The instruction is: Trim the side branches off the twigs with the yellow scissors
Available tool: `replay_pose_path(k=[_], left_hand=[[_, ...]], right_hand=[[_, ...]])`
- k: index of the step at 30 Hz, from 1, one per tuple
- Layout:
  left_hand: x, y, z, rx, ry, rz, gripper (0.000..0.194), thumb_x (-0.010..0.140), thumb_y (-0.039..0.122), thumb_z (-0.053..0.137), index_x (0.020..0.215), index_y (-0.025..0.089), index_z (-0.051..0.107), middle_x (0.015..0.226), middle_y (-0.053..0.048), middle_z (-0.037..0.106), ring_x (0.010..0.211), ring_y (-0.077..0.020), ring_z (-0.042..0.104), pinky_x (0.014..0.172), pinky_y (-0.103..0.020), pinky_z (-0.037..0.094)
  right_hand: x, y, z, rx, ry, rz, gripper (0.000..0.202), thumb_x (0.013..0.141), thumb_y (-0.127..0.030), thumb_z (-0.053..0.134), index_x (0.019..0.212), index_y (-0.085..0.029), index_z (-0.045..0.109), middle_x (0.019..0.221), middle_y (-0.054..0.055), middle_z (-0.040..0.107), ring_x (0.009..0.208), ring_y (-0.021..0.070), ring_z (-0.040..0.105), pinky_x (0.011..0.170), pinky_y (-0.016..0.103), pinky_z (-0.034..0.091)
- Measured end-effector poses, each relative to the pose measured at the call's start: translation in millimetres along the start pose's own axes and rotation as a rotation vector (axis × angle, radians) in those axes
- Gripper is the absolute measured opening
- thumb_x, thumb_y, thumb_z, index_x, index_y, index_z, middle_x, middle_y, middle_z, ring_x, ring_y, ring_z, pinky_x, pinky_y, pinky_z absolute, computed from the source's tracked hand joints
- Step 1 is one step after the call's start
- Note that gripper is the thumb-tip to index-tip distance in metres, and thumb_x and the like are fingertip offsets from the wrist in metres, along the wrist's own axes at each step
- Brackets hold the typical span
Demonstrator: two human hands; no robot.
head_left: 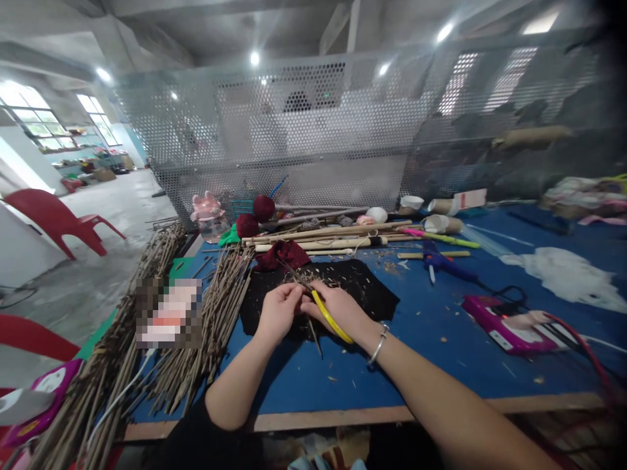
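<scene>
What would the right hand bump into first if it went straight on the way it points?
Probably the left hand, which is just ahead of the right hand with its yellow-handled scissors; any gap between them is hard to judge here.

1. The right hand hid part of the scissors, including most of the grip beyond the yellow loop.
2. The upper end of a thin stick was lost between both hands; whether the left hand pinched it could not be told.
3. Coarse pixel blocks masked whatever lay over the stick bundle.
4. The left edge cut off the nearer red chair and a magenta power strip.
5. The bottom edge cropped the right forearm.
6. Shapes behind the perforated screen were too blurred to name.
</scene>
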State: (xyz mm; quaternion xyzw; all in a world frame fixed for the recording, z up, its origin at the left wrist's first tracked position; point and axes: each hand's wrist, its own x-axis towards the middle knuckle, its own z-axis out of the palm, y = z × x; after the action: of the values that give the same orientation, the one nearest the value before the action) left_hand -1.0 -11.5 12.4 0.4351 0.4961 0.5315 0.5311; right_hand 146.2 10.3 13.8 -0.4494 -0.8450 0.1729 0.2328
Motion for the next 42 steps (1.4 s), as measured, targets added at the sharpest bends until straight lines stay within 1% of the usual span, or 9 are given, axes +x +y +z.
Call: replay_pose_path(k=[4, 7, 12, 18, 23, 27, 35, 38, 42], left_hand=[[-0.2, 2.7, -1.0, 0.04, 0.0, 0.006, 0.027, 0.069, 0.04, 0.062, 0.073, 0.013, 0.064, 0.064, -0.004, 0.064, 0.053, -0.0109, 0.055, 0.052, -0.021, 0.043], [0.9, 1.5, -1.3, 0.075, 0.01, 0.009, 0.024, 0.07, 0.038, 0.061, 0.068, 0.014, 0.063, 0.062, -0.004, 0.064, 0.053, -0.012, 0.056, 0.053, -0.022, 0.044], [-0.2, 2.2, 0.9, 0.134, 0.026, 0.001, 0.023, 0.071, 0.035, 0.06, 0.064, 0.014, 0.064, 0.063, -0.005, 0.066, 0.055, -0.0134, 0.058, 0.054, -0.022, 0.045], [-1.6, 3.2, 3.6, 0.154, 0.028, 0.017, 0.025, 0.071, 0.038, 0.06, 0.068, 0.014, 0.066, 0.065, -0.005, 0.067, 0.058, -0.0152, 0.06, 0.056, -0.024, 0.046], [-1.5, 5.0, 3.4, 0.127, 0.021, 0.01, 0.026, 0.071, 0.037, 0.061, 0.077, 0.014, 0.068, 0.069, -0.005, 0.068, 0.062, -0.016, 0.061, 0.06, -0.025, 0.048], [-5.5, 10.1, 3.3, 0.186, 0.006, 0.083, 0.027, 0.072, 0.037, 0.059, 0.077, 0.012, 0.069, 0.07, -0.005, 0.069, 0.063, -0.0159, 0.061, 0.061, -0.024, 0.047], [-5.9, 10.1, -0.1, 0.318, 0.056, 0.213, 0.028, 0.073, 0.037, 0.056, 0.068, 0.011, 0.067, 0.062, -0.004, 0.066, 0.055, -0.0131, 0.056, 0.054, -0.022, 0.042], [-3.7, 8.4, -1.6, 0.344, 0.067, 0.227, 0.027, 0.073, 0.037, 0.056, 0.067, 0.012, 0.066, 0.062, -0.004, 0.066, 0.055, -0.0129, 0.056, 0.053, -0.021, 0.041], [-2.9, 7.1, -3.9, 0.363, 0.084, 0.231, 0.027, 0.074, 0.037, 0.055, 0.07, 0.013, 0.066, 0.063, -0.003, 0.066, 0.056, -0.0127, 0.056, 0.054, -0.021, 0.041]], right_hand=[[-0.4, 0.3, -3.0, -0.013, 0.008, -0.033, 0.046, 0.073, -0.049, 0.06, 0.108, -0.022, 0.048, 0.094, 0.006, 0.06, 0.083, 0.02, 0.059, 0.067, 0.027, 0.04], [1.4, 3.2, -0.9, -0.018, 0.027, -0.069, 0.051, 0.071, -0.048, 0.062, 0.111, -0.02, 0.047, 0.098, 0.009, 0.058, 0.09, 0.0223, 0.055, 0.074, 0.032, 0.041], [2.7, 5.7, 4.3, -0.023, 0.086, -0.092, 0.06, 0.067, -0.05, 0.066, 0.113, -0.017, 0.046, 0.096, 0.011, 0.055, 0.09, 0.0256, 0.053, 0.077, 0.038, 0.042], [2.4, 3.0, 5.4, -0.037, 0.121, -0.077, 0.066, 0.066, -0.056, 0.063, 0.114, -0.015, 0.046, 0.097, 0.013, 0.054, 0.09, 0.0263, 0.052, 0.078, 0.04, 0.042], [5.2, 4.6, 6.8, -0.051, 0.152, -0.112, 0.07, 0.064, -0.06, 0.062, 0.117, -0.017, 0.045, 0.099, 0.013, 0.053, 0.092, 0.0268, 0.05, 0.08, 0.04, 0.04], [6.0, 4.3, 5.8, -0.062, 0.167, -0.143, 0.073, 0.065, -0.064, 0.059, 0.117, -0.015, 0.044, 0.099, 0.013, 0.053, 0.091, 0.0267, 0.051, 0.079, 0.04, 0.04], [7.0, 0.2, 10.4, 0.049, 0.174, -0.17, 0.057, 0.071, -0.059, 0.056, 0.107, -0.015, 0.048, 0.094, 0.011, 0.055, 0.089, 0.0233, 0.052, 0.076, 0.034, 0.042], [7.8, 0.5, 11.9, 0.098, 0.168, -0.15, 0.052, 0.072, -0.057, 0.058, 0.104, -0.017, 0.048, 0.094, 0.009, 0.056, 0.087, 0.0219, 0.053, 0.074, 0.032, 0.042], [9.4, 1.4, 13.9, 0.147, 0.132, -0.141, 0.046, 0.071, -0.055, 0.06, 0.098, -0.018, 0.05, 0.087, 0.006, 0.058, 0.08, 0.0195, 0.054, 0.07, 0.028, 0.042]])
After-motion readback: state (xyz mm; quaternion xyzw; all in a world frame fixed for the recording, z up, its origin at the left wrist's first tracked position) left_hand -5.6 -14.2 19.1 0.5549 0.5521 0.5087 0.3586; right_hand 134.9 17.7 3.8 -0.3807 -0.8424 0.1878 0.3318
